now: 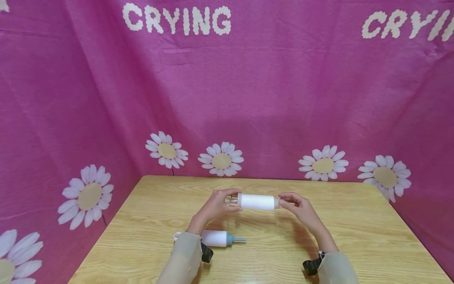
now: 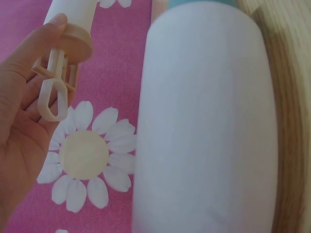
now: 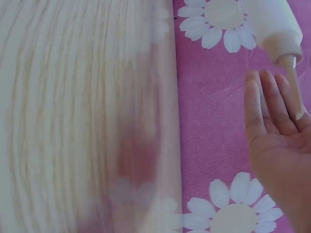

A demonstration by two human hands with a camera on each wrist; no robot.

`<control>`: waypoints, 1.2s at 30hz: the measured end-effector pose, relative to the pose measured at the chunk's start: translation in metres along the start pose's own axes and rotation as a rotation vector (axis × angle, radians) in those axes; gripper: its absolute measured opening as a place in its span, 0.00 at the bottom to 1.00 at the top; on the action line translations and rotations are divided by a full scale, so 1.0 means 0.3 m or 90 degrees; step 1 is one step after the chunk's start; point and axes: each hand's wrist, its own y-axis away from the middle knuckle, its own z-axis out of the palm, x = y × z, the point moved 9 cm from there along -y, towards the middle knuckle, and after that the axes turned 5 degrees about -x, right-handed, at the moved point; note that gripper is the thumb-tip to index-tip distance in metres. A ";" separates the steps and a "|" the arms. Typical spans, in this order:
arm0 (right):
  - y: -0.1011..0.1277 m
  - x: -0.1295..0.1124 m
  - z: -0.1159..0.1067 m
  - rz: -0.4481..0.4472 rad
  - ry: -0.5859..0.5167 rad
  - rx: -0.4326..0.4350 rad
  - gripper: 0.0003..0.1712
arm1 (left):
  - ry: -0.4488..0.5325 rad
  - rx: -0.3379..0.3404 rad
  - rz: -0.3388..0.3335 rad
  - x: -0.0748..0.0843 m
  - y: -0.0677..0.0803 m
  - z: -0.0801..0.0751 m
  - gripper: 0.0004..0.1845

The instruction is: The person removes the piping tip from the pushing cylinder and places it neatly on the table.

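A large syringe with a white barrel (image 1: 257, 202) and beige end caps hangs level above the table. My left hand (image 1: 217, 203) holds its plunger end, thumb on the beige collar (image 2: 75, 42) and fingers beneath the finger grips; a pale plunger ring (image 2: 52, 99) sticks out beside the palm. My right hand (image 1: 304, 211) grips the nozzle end between thumb and forefinger. In the right wrist view the beige nozzle (image 3: 291, 85) runs past the other, straighter fingers; the thumb is hidden there. A second white syringe (image 1: 214, 238) with a teal cap lies on the table, partly behind my left wrist.
The wooden table (image 1: 142, 236) ends at a pink cloth (image 1: 269, 98) with daisies and lettering, hung behind and at both sides. Each wrist carries a black camera mount (image 1: 312, 266) at the sleeve.
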 end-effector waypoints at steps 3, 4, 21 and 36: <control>-0.007 0.026 0.007 0.014 -0.040 -0.025 0.25 | 0.001 0.007 0.009 0.004 0.005 -0.001 0.27; -0.009 0.036 0.011 0.019 -0.051 -0.034 0.25 | -0.001 0.008 0.010 0.004 0.006 0.000 0.27; -0.031 0.039 0.049 0.018 -0.023 -0.066 0.21 | -0.026 -0.013 -0.003 0.006 0.005 0.002 0.27; -0.025 0.015 0.054 -0.071 0.012 -0.016 0.20 | -0.013 -0.025 0.001 -0.006 0.011 -0.006 0.27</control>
